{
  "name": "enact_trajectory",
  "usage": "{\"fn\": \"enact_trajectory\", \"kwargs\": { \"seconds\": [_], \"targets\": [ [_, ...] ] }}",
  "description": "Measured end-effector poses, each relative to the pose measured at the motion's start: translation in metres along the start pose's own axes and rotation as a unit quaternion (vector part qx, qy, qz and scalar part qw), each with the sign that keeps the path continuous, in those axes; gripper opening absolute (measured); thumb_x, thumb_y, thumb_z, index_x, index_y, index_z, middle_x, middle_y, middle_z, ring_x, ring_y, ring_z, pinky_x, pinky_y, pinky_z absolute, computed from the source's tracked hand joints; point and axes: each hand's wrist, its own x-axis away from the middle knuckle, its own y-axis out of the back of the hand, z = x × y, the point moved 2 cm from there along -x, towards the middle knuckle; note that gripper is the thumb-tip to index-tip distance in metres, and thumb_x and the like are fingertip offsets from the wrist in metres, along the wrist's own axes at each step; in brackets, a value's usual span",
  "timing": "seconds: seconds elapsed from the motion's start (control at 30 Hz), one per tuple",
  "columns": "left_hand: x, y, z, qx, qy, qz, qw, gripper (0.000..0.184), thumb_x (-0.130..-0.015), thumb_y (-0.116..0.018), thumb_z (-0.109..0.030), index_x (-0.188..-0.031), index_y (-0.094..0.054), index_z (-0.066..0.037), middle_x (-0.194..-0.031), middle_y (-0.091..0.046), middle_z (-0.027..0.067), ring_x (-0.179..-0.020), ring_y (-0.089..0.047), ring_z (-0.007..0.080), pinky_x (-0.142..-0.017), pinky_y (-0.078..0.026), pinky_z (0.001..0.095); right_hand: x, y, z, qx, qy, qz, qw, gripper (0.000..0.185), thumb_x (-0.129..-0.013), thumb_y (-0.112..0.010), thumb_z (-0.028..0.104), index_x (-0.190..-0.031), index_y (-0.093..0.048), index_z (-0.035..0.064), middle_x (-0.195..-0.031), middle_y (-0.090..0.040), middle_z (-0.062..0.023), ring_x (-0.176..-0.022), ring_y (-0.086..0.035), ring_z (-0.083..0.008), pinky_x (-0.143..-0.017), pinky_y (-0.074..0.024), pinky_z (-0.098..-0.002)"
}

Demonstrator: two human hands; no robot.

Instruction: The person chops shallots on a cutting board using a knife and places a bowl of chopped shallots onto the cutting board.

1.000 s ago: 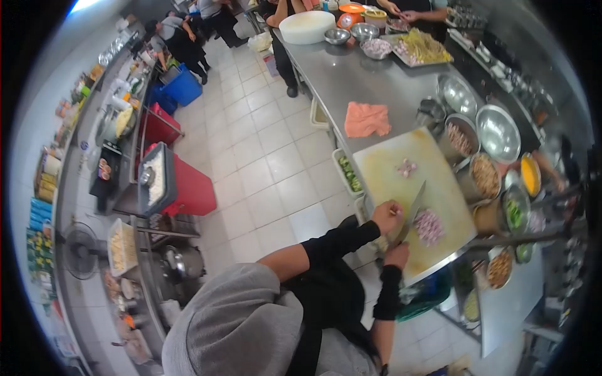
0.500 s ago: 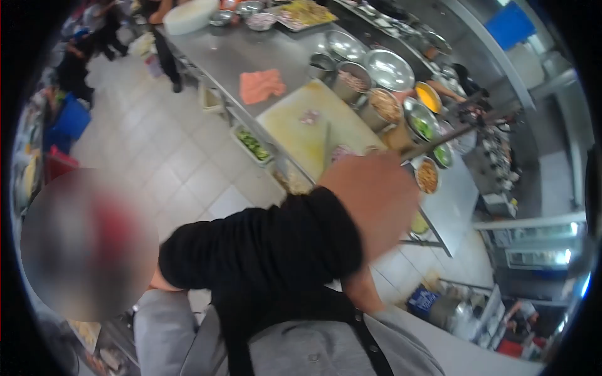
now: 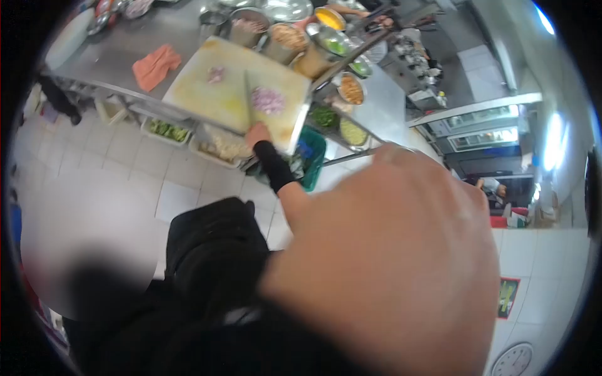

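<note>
Right hand (image 3: pixel 258 133) is gripping a knife (image 3: pixel 248 97), up around 11 o'clock, handle hidden — chopped onion (image 3: pixel 269 100) is sitting at the knife's 3 o'clock on the cutting board (image 3: pixel 204 100). Left hand (image 3: pixel 395 263) is looming blurry at 4 o'clock — fingers hidden, can't tell its grip.

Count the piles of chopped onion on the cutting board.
2: the larger pile lies right of the knife in the picture, the smaller pile left of it. None seems hidden.

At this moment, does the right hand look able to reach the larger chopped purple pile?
Likely yes: the right hand, holding the knife at the cutting board, is close to the pile, and only bare board appears between them.
</note>
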Motion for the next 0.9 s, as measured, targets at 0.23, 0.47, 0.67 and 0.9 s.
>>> {"fn": "enact_trajectory", "kwargs": {
  "seconds": [0.23,0.47,0.67,0.9],
  "targets": [
    [0.013,-0.043,0.049,0.013,-0.019,0.078,0.997,0.017,-0.083,-0.073,-0.020,-0.086,-0.069,-0.004,-0.090,-0.065,0.0150,-0.091,-0.063,0.0371,-0.079,-0.051,0.0477,-0.011,-0.009,-0.012,0.070,0.118,0.041,0.990,0.034,-0.095,-0.053,0.025,-0.100,-0.068,-0.0057,-0.092,-0.070,-0.0308,-0.093,-0.070,-0.0437,-0.081,-0.0554,-0.0537],
    [0.076,-0.118,0.199,0.233,0.243,0.044,0.941,0.016,-0.088,-0.073,-0.016,-0.092,-0.066,-0.002,-0.092,-0.064,0.0162,-0.091,-0.062,0.0378,-0.080,-0.050,0.0454,0.013,0.002,-0.015,0.018,0.041,-0.054,0.998,0.044,-0.104,-0.049,0.035,-0.095,-0.062,-0.0061,-0.078,-0.069,-0.0298,-0.063,-0.070,-0.0434,-0.057,-0.0570,-0.0530],
    [0.170,-0.205,0.303,0.175,0.445,-0.083,0.874,0.022,-0.089,-0.063,0.002,-0.108,-0.073,-0.003,-0.098,-0.066,0.0179,-0.092,-0.067,0.0347,-0.084,-0.054,0.0424,0.011,0.000,-0.015,0.039,0.124,0.033,0.991,0.030,-0.102,-0.048,0.024,-0.096,-0.066,0.0002,-0.095,-0.070,-0.0273,-0.088,-0.069,-0.0456,-0.077,-0.0552,-0.0559],
    [0.167,-0.271,0.371,0.147,0.486,-0.068,0.859,0.033,-0.091,-0.061,0.006,-0.123,-0.061,-0.004,-0.118,-0.054,0.0182,-0.105,-0.065,0.0378,-0.090,-0.055,0.0447,0.015,0.008,-0.011,-0.032,0.024,0.054,0.998,0.028,-0.102,-0.053,0.024,-0.106,-0.056,-0.0036,-0.092,-0.067,-0.0338,-0.087,-0.067,-0.0501,-0.073,-0.0521,-0.0611]
  ]
}}
